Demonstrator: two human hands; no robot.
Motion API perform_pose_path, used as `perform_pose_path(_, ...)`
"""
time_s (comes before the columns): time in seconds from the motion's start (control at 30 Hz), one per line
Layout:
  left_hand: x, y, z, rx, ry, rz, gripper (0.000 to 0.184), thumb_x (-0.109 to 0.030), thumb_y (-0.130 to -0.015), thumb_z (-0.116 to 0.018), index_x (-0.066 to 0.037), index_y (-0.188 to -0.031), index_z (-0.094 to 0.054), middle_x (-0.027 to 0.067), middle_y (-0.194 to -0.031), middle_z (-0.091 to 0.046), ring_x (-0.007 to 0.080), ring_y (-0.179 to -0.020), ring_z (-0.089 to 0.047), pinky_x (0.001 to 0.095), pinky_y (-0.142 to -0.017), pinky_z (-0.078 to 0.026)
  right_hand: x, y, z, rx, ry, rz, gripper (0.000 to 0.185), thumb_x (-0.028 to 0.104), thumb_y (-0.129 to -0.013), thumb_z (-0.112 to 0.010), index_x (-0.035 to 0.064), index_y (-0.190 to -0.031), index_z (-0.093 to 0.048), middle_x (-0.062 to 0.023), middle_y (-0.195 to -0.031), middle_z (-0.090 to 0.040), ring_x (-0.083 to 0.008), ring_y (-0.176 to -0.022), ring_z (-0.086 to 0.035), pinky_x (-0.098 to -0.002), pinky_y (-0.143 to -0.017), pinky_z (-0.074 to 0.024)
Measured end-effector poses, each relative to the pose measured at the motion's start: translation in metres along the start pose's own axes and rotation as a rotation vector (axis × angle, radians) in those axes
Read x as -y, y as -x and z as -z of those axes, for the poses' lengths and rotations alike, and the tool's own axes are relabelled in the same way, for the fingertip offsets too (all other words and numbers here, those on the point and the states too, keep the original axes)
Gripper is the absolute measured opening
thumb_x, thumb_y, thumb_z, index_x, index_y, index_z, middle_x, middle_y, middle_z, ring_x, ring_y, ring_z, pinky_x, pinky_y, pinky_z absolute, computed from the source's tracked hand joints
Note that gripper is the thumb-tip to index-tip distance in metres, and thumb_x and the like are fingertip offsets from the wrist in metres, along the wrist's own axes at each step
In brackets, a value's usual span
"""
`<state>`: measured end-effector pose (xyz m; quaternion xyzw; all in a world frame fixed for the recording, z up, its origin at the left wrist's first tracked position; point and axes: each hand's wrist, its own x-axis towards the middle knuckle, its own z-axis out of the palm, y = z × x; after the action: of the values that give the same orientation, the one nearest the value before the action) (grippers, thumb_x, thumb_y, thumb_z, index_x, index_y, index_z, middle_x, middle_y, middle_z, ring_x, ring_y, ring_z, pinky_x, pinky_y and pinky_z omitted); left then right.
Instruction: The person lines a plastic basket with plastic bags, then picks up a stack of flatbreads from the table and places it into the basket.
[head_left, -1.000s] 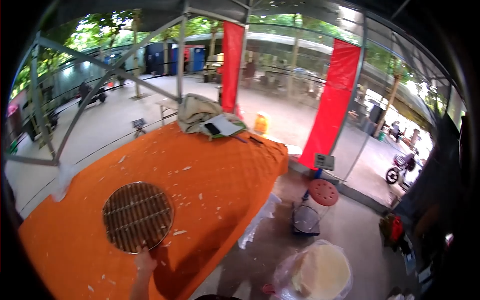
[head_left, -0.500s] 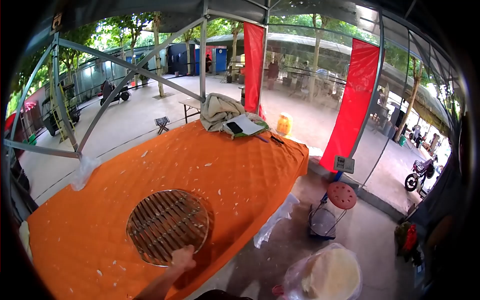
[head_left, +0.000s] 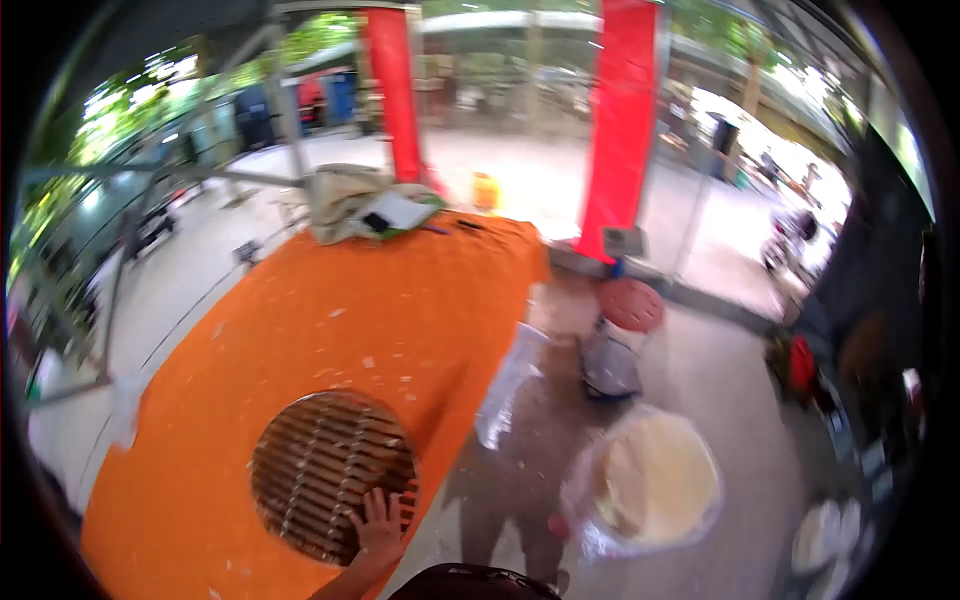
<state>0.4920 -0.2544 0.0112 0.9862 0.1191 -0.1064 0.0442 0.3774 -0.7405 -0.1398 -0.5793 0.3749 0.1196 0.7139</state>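
Observation:
My left hand (head_left: 378, 527) reaches in from the bottom with its fingers spread. It lies over the lower right edge of a round slatted rack (head_left: 325, 470), which has dark bars and several light lines across them. Whether the fingers touch the bars or hover just above, I cannot tell. The rack rests flat on an orange cloth (head_left: 290, 330) that covers a long table, with pale flakes scattered over it. My right hand is out of view.
On the floor to the right, a plastic bag holds a pale, round, flat stack (head_left: 660, 480). Beyond it are a red round stool (head_left: 631, 305) and a platform scale (head_left: 610, 365). A bundled cloth (head_left: 345, 200) with a phone and papers occupies the table's far end.
The view has swung right and down, and is blurred. My left hand, bunched at the rack's rim before, now has its fingers spread over it.

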Motion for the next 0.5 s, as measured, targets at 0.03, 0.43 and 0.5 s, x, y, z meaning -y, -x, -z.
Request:
perform_pose_path(0.03, -0.001, -0.004, -0.01, -0.035, -0.041, -0.009, 0.081, -0.038, -0.077, -0.056, -0.002, -0.134, -0.011, 0.0274, -0.136, -0.007, 0.0471, -0.124, -0.009, 0.0658, -0.09, -0.014, -0.015, 0.017, 0.006, -0.013, -0.069, 0.017, 0.027, 0.028, -0.083, -0.047, 0.0086, -0.069, -0.061, -0.0076, -0.063, -0.055, -0.0164, -0.06, -0.051, -0.0309, -0.056, -0.044)
perform_pose_path(0.43, -0.125, -0.041, -0.018, -0.482, -0.218, -0.352, 0.052, -0.036, -0.082, -0.047, -0.002, -0.12, -0.036, 0.021, -0.114, -0.04, 0.0333, -0.107, -0.04, 0.0432, -0.079, -0.039, -0.103, 0.086, 0.122, -0.041, 0.916, -0.081, 0.032, 0.037, -0.07, -0.052, 0.0065, -0.074, -0.062, -0.0089, -0.064, -0.061, -0.0231, -0.061, -0.06, -0.0337, -0.061, -0.0469)
perform_pose_path(0.5, -0.195, -0.029, -0.006, -0.488, -0.113, -0.512, 0.048, -0.035, -0.083, -0.047, -0.002, -0.117, -0.038, 0.0191, -0.109, -0.043, 0.0318, -0.102, -0.042, 0.0414, -0.077, -0.041, -0.128, 0.093, 0.143, -0.093, 1.034, 0.007, 0.031, 0.035, -0.07, -0.052, 0.0069, -0.075, -0.063, -0.0106, -0.068, -0.062, -0.0255, -0.065, -0.06, -0.0359, -0.064, -0.0471)
